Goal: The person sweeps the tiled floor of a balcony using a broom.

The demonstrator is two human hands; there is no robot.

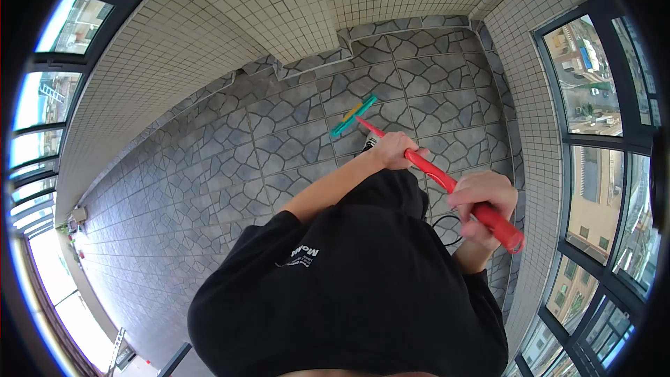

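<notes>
Red pole (one; one teal head); two hands around it

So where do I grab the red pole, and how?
I'd grab the red pole near its thick top end, coming from the side and wrapping the fingers across it, like the right hand. The left hand holds lower down. It's long, round and slanted, with the wide green head at the far end, so two spread hands should steady it.
</notes>
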